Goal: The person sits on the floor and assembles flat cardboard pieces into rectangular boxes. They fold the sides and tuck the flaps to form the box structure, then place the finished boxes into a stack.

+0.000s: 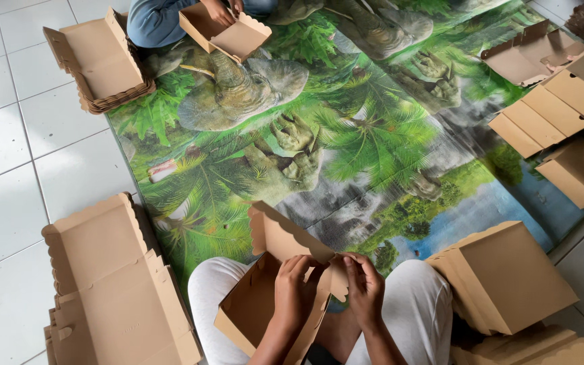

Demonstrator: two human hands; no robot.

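left hand (293, 287) and right hand (364, 289) both pinch the front corner of a half-folded brown box (265, 307) held over the lap; side walls up, scalloped lid open, that corner not yet locked. at far left, flat blanks (113, 290) wait unfolded. to the right, finished boxes (508, 277) lie nested. across the printed mat (346, 135), another person's hands (223, 10) fold a box (228, 30). judging by the piles, plenty is left.

Lying across white floor tiles (8, 203): jungle-print mat with elephants (346, 135). Sitting around it: stacks of flat brown cardboard blanks (113, 290), folded brown boxes (508, 277), another person's half-folded box (228, 30).
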